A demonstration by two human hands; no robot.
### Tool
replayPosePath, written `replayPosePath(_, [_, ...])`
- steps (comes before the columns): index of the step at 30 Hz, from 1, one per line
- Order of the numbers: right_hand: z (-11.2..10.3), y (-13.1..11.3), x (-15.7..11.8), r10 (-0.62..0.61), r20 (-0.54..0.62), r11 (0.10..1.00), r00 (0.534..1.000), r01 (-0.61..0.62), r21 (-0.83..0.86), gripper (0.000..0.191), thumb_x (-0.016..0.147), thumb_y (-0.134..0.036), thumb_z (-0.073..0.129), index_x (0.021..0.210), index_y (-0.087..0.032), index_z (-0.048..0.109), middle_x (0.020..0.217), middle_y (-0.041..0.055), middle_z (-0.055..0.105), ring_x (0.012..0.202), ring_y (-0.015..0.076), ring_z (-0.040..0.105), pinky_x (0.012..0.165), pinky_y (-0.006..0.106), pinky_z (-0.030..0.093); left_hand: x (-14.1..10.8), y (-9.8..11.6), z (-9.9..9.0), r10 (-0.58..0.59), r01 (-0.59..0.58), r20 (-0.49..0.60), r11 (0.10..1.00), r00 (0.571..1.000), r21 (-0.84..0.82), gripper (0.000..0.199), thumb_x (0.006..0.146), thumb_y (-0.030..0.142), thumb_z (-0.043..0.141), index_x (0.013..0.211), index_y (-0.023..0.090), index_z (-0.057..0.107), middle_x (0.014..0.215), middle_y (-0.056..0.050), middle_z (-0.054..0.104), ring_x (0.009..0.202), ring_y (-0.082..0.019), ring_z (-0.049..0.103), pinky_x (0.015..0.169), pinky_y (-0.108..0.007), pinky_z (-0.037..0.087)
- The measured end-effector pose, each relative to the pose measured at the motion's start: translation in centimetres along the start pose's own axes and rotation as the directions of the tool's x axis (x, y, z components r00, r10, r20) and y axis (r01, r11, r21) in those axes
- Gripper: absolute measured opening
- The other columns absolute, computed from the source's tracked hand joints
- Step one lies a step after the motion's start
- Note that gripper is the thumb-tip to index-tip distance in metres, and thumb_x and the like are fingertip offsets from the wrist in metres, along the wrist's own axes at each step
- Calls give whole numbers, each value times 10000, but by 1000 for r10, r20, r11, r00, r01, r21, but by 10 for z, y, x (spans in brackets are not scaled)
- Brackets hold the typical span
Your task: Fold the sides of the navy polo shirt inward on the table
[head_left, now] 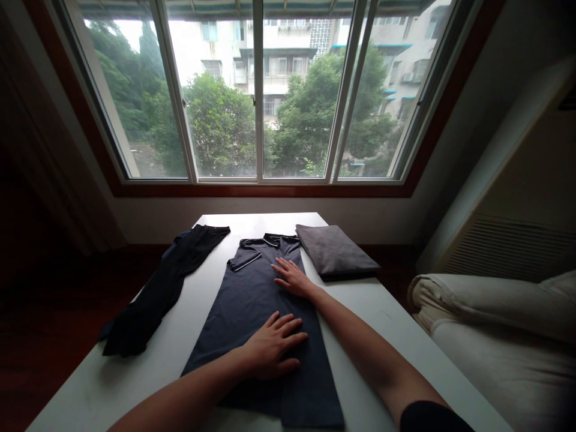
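A dark navy polo shirt (252,300) with white-trimmed collar and sleeve lies flat on the white table (180,342), its sides folded inward into a long strip. My left hand (272,345) rests palm down on the lower part of the shirt, fingers spread. Farther up, my right hand (292,278) lies flat on the shirt's chest area below the collar, fingers apart. Neither hand grips the cloth.
A black garment (166,285) lies stretched along the table's left side, hanging over the edge. At the back right of the table sits a folded grey garment (335,252). A light sofa (495,324) stands to the right; a large window (258,90) is behind the table.
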State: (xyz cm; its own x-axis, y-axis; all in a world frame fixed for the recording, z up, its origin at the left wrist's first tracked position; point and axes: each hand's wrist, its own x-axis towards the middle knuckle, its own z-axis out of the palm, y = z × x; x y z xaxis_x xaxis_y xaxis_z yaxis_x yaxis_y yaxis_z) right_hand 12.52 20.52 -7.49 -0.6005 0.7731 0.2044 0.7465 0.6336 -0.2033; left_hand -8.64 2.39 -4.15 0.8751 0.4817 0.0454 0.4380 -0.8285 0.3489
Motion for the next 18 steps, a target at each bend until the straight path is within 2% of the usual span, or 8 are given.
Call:
replayPosePath(4, [3, 3, 1, 16, 18, 1000, 1000, -16, -13, 624, 1081, -569, 457, 1637, -287, 427, 1735, 91, 289, 1607, 290, 246, 1300, 520, 186, 0, 0, 0, 2, -2, -5, 1000, 1000, 7, 704, 1030, 592, 543, 1654, 319, 366, 1742, -89, 288, 1595, -374, 266, 1287, -646, 178])
replayPosePath(7, [4, 6, 1, 57, -34, 998, 998, -57, -27, 634, 1086, -552, 445, 1649, -262, 405, 1738, 105, 278, 1612, 296, 226, 1298, 524, 184, 0, 0, 0, 5, -5, -1, 1000, 1000, 15, 708, 1031, 609, 530, 1656, 323, 357, 1745, -86, 282, 1593, -371, 271, 1289, -639, 176])
replayPosePath(10, [4, 9, 2, 117, -20, 992, 993, -118, -33, 619, 1084, -546, 444, 1638, -270, 425, 1722, 110, 319, 1603, 306, 252, 1286, 546, 204, 0, 0, 0, 1, -1, 5, 1000, 1000, 10, 708, 1034, 621, 518, 1657, 328, 353, 1749, -82, 273, 1600, -366, 256, 1292, -632, 167])
replayPosePath(14, [4, 11, 2, 137, -66, 990, 988, -139, -35, 634, 1079, -531, 454, 1648, -255, 407, 1727, 120, 303, 1608, 310, 236, 1286, 543, 202, 0, -1, 0, 1, -1, 6, 1000, 1000, -8, 708, 1032, 608, 528, 1657, 324, 353, 1751, -88, 264, 1606, -363, 241, 1292, -639, 152])
replayPosePath(18, [5, 13, 2, 157, -34, 987, 987, -158, -24, 622, 1080, -537, 450, 1638, -262, 426, 1712, 123, 341, 1592, 314, 278, 1278, 550, 219, 0, -1, 1, 1, -1, -4, 1000, 1000, -9, 709, 1026, 587, 550, 1655, 323, 360, 1748, -89, 271, 1604, -371, 242, 1291, -638, 160])
